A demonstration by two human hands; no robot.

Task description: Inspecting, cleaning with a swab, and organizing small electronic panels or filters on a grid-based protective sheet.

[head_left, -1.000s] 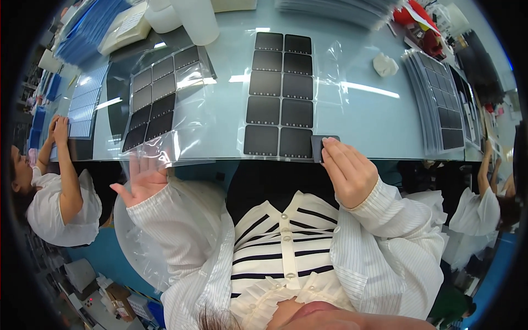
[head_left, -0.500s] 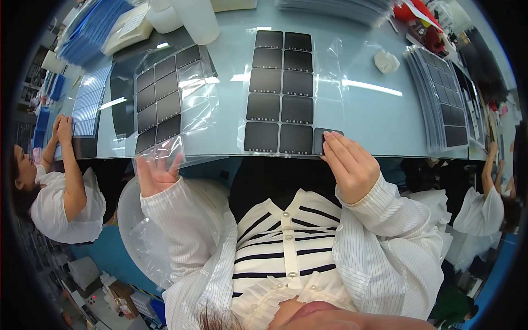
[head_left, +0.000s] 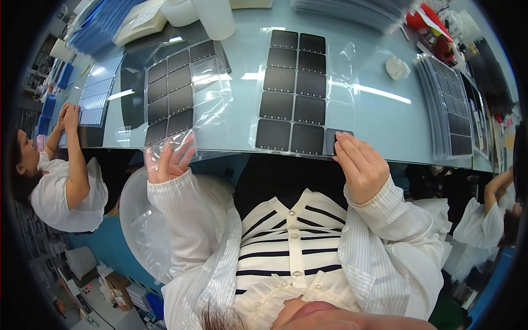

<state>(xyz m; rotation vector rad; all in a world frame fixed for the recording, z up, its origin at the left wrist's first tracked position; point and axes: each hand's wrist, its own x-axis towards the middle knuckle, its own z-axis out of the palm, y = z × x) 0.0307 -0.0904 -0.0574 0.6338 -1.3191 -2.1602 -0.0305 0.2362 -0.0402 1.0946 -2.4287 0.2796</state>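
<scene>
My right hand (head_left: 360, 168) is at the table's front edge, its fingers together on a small dark square piece (head_left: 331, 142) with rounded corners. That piece sits just right of a clear plastic sheet with two columns of dark squares (head_left: 294, 93), whose right-hand strip is see-through. My left hand (head_left: 171, 159) is below a second clear sheet holding dark squares (head_left: 169, 93). Its fingers are bent and apart, seen through the clear film flap (head_left: 190, 137) that hangs over the edge. Whether they grip the film is hard to see.
A stack of filled sheets (head_left: 448, 110) lies at the right, with a crumpled white wad (head_left: 397, 68) nearer the middle. White rolls (head_left: 214, 19) and blue sheets (head_left: 102, 27) are at the back left. A co-worker (head_left: 69, 170) sits at left; another person's arm (head_left: 498, 187) shows at right.
The view has shifted slightly, so the table things appear further right. My left fingers have curled more behind the film. My right hand stays on the dark square.
</scene>
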